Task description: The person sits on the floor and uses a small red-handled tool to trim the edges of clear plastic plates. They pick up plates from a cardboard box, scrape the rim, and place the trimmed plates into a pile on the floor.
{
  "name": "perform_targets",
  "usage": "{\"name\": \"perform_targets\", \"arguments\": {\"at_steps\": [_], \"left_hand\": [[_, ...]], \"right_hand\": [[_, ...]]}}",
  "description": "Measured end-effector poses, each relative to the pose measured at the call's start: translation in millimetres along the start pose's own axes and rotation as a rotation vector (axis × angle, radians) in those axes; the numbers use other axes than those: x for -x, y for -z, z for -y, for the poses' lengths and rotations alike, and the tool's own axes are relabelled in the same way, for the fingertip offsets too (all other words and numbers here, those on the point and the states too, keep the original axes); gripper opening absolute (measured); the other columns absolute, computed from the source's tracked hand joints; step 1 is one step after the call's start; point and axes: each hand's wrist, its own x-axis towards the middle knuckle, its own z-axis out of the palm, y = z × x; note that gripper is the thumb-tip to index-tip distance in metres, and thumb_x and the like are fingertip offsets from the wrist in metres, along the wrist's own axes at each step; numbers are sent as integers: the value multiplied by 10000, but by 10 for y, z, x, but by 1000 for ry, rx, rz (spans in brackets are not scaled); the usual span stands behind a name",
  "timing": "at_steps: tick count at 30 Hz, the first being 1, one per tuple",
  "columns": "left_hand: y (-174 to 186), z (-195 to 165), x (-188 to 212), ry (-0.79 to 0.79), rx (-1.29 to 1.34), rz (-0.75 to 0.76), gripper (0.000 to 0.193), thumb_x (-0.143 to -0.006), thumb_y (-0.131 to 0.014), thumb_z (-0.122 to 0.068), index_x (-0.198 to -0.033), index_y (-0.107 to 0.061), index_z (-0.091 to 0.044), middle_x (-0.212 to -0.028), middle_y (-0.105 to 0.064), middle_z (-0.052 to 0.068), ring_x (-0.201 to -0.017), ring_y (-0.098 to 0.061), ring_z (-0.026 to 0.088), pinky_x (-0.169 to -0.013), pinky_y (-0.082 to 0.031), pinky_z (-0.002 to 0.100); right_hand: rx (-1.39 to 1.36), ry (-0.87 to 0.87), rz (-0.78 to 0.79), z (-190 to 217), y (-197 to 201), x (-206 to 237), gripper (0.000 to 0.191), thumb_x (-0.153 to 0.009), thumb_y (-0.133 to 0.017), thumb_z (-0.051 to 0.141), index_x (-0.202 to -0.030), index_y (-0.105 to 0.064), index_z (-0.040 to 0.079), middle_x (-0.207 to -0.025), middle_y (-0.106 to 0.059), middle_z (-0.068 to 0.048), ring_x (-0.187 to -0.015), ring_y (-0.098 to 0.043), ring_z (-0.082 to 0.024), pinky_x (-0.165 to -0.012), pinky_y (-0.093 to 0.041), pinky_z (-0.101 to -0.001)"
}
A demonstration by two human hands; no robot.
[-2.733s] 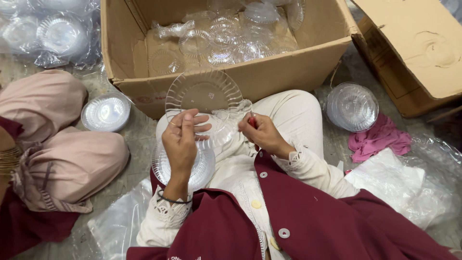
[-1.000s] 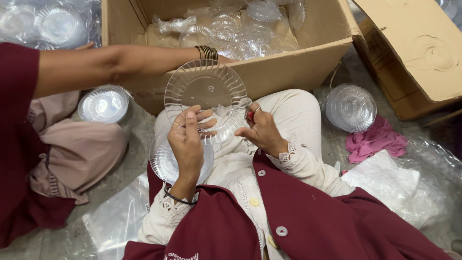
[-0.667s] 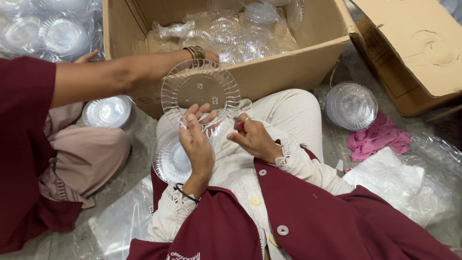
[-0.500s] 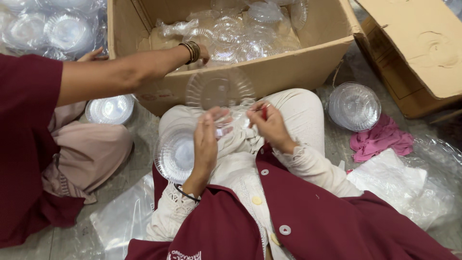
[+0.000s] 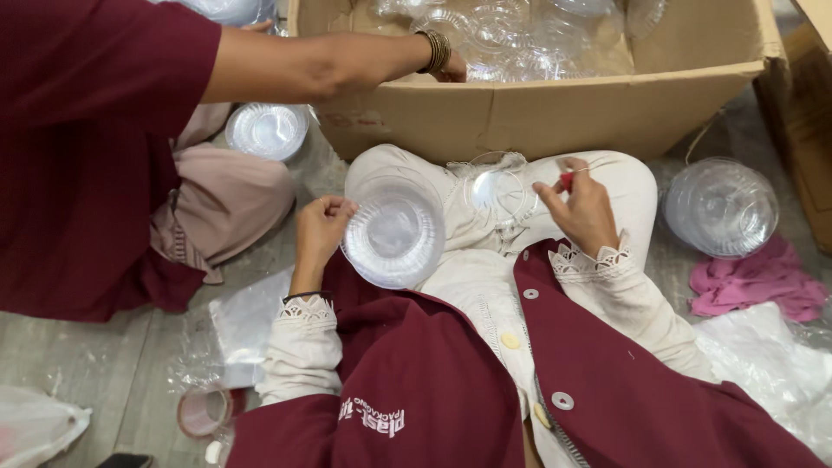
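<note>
Since half a second ago the clear ribbed plate has dropped from in front of the box into the lap, and the co-worker's arm has reached deeper into the carton. Nearest, the left hand (image 5: 319,227) curls round the left rim of the stack of clear plastic plates (image 5: 394,232), fingers pressed on its edge, the stack resting on the left thigh. The right hand (image 5: 582,208) pinches a small red thing (image 5: 566,179) between thumb and forefinger, the other fingers loosely spread, just beside a single clear plate (image 5: 496,192) lying on the cream trousers between the knees.

That single plate looks at risk: it sits loose on sloping cloth with no hand holding it, so a shift of the knee could slide it to the floor (image 5: 78,373). The stack is gripped at one side only and could tip or fan apart.

Around them lie a flat plastic bag (image 5: 241,325) by the left elbow, a tape roll (image 5: 204,412) on the floor, a domed stack of clear bowls (image 5: 721,208) on a pink cloth (image 5: 756,288) to the right, and another pile of plates (image 5: 266,131) to the left. Farther off, the cardboard box (image 5: 555,108) of clear ware stands close against the knees, and the co-worker's arm (image 5: 329,65) lies across its near left corner, blocking a reach in there.
</note>
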Motion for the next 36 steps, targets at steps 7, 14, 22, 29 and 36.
{"name": "perform_targets", "arguments": {"at_steps": [7, 14, 22, 29, 36], "left_hand": [[78, -469, 94, -343, -11, -336, 205, -1011, -740, -172, -981, -744, 30, -793, -722, 91, -673, -701, 152, -638, -537, 290], [-91, -1071, 357, -138, 272, -199, 310, -992, -747, -248, -856, -669, 19, -669, -680, 48, -572, -592, 74, -525, -465, 221], [-343, -1265, 487, 129, 902, 425, 369, -1005, -569, -323, -1242, -570, -41, -1077, -750, 107, -859, -758, 170, -712, -614, 277], [-491, -1229, 480, 87, 764, 436, 481, -1058, -483, -335, -1393, -542, 6, -1145, -740, 197, -876, -753, 237, -707, -608, 319], [-321, -1143, 413, 110, 708, 340, 469, -1071, -458, -314, -1374, -542, 34, -1134, -724, 207, -867, -746, 240, -704, -605, 317]], "right_hand": [[-59, 76, 86, 368, 0, 42, 418, -946, -781, 277, -1189, -656, -39, -791, -693, -136, -605, -619, -193, -579, -499, -333], [-555, 6, 292, 833, -180, -42, 383, -897, -797, 208, -1184, -668, -9, -833, -673, 5, -610, -466, -44, -526, -414, -251], [-839, -210, 57, 700, -159, 44, 138, -1017, -653, 138, -1012, -630, 1, -745, -679, -46, -548, -494, -53, -491, -387, -222], [-554, -45, -313, 378, -8, 9, 149, -1084, -620, 106, -997, -604, -13, -757, -702, -51, -649, -646, -86, -589, -509, -241], [-631, -213, -445, 170, 495, 77, 144, -1064, -584, 160, -1032, -564, 21, -772, -696, -58, -483, -474, -37, -427, -361, -205]]}}
